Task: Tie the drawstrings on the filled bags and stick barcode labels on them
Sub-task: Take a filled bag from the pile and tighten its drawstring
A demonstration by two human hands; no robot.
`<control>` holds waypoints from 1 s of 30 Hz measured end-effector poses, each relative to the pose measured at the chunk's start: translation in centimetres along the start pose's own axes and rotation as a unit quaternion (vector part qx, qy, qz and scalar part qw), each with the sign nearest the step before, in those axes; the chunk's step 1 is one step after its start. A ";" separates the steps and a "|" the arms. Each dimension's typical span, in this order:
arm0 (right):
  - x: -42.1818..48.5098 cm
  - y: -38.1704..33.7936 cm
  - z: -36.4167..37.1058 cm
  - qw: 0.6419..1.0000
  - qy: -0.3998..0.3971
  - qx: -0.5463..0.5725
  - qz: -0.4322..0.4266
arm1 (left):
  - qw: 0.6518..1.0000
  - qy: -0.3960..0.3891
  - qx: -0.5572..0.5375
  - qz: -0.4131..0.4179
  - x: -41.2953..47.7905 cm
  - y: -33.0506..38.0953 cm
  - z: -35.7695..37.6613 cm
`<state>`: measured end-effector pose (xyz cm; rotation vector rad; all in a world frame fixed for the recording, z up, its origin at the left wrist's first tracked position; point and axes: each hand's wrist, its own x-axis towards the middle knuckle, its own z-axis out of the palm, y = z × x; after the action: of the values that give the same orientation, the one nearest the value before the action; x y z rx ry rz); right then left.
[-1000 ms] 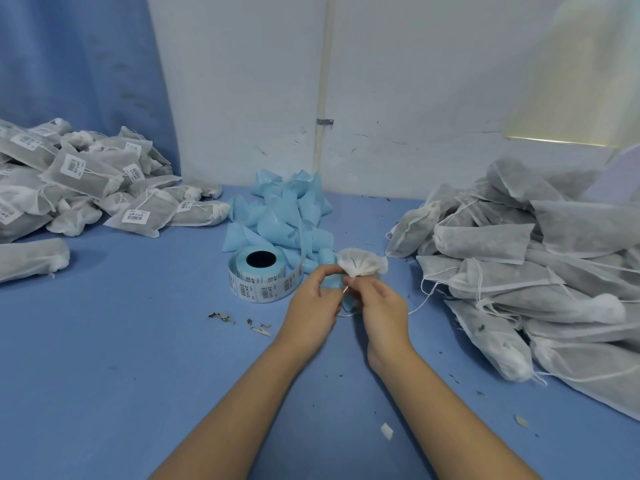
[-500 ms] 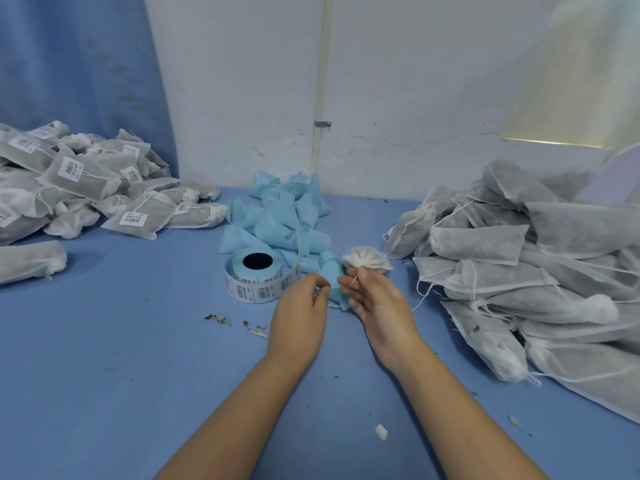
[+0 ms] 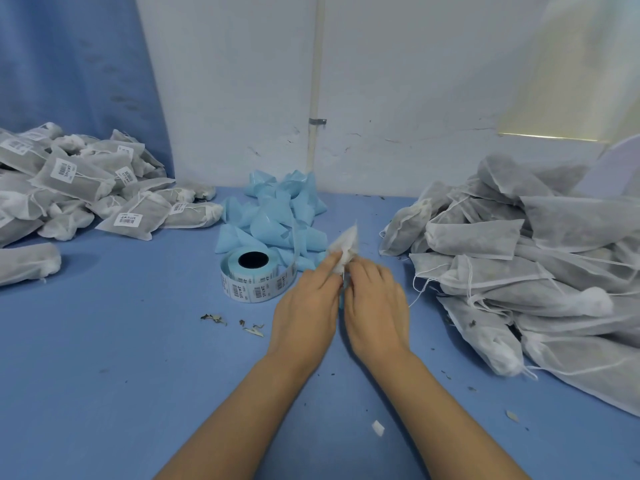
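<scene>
Item: white nonwoven drawstring bag, frame centre; we pinch its gathered neck between left hand and right hand, fingertips meeting, ruffled top protruding above them. Pale-blue barcode label roll just left.

Two bare forearms reach in from the lower edge and converge at the centre. The left hand and right hand sit backs up, side by side, almost touching. The right fingers curl round the gathered neck of a white bag. The left fingers stretch forward, tips at that neck; blur hides their grip.
</scene>
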<state>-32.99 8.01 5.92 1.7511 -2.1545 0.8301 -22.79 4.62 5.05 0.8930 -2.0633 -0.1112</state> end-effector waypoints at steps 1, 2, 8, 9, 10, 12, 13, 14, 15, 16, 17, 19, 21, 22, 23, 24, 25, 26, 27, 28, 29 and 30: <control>-0.1 -0.1 0.0 1.000 0.000 0.002 -0.008 | 1.000 -0.012 -0.011 -0.004 0.1 -0.1 0.1; -0.1 -0.1 -0.1 1.000 0.000 0.007 -0.014 | 0.999 -0.024 -0.019 -0.013 0.1 -0.2 0.1; -0.2 0.0 0.1 0.999 -0.005 0.016 -0.029 | 0.995 -0.038 -0.062 -0.064 -0.4 -0.9 0.6; -0.1 0.1 0.2 0.999 0.008 0.036 -0.029 | 0.995 -0.041 -0.063 -0.068 -0.4 -1.0 0.7; -0.1 0.1 0.2 0.997 0.028 0.074 -0.023 | 0.994 -0.043 -0.066 -0.070 -0.4 -1.0 0.8; -0.1 0.1 0.3 0.977 0.079 0.197 0.004 | 0.994 -0.042 -0.077 -0.065 -0.4 -1.0 0.8; -0.2 0.1 0.3 0.960 0.104 0.258 0.019 | 0.994 -0.038 -0.081 -0.061 -0.5 -0.9 0.9; -0.3 0.1 0.4 0.945 0.122 0.302 0.033 | 0.994 -0.035 -0.084 -0.059 -0.5 -0.8 0.8; -0.3 0.2 0.5 0.934 0.132 0.329 0.046 | 0.994 -0.035 -0.086 -0.059 -0.6 -0.7 0.8; -0.3 0.3 0.6 0.928 0.138 0.342 0.056 | 0.994 -0.037 -0.085 -0.060 -0.6 -0.6 0.7; -0.3 0.4 0.7 0.924 0.146 0.348 0.064 | 0.994 -0.040 -0.086 -0.063 -0.6 -0.5 0.7; -0.2 0.6 0.7 0.914 0.159 0.362 0.085 | 0.993 -0.051 -0.086 -0.070 -0.6 -0.5 0.6; 0.0 0.7 0.6 0.899 0.158 0.393 0.116 | 0.992 -0.065 -0.082 -0.077 -0.5 -0.5 0.5; 0.1 0.7 0.6 0.885 0.150 0.420 0.133 | 0.991 -0.072 -0.081 -0.080 -0.5 -0.5 0.4; 0.1 0.7 0.5 0.871 0.137 0.447 0.149 | 0.990 -0.076 -0.082 -0.084 -0.4 -0.5 0.4; 0.2 0.6 0.5 0.863 0.127 0.463 0.160 | 0.990 -0.077 -0.085 -0.086 -0.5 -0.5 0.4; 0.2 0.6 0.5 0.861 0.123 0.465 0.166 | 0.989 -0.076 -0.092 -0.089 -0.4 -0.5 0.4; 0.2 0.6 0.6 0.861 0.122 0.462 0.172 | 0.988 -0.073 -0.099 -0.093 -0.5 -0.5 0.3; 0.3 0.7 0.7 0.861 0.124 0.459 0.181 | 0.987 -0.072 -0.104 -0.096 -0.4 -0.5 0.3; 0.3 0.8 0.8 0.859 0.127 0.458 0.190 | 0.987 -0.071 -0.106 -0.097 -0.5 -0.6 0.4; 0.4 0.9 0.8 0.856 0.130 0.460 0.196 | 0.987 -0.073 -0.106 -0.098 -0.5 -0.6 0.4; 0.4 1.0 0.9 0.851 0.129 0.469 0.198 | 0.986 -0.074 -0.110 -0.100 -0.5 -0.7 0.4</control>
<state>-33.88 7.33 5.17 1.3278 -2.0642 2.3816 -22.56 4.32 4.23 0.9752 -2.0423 -0.5171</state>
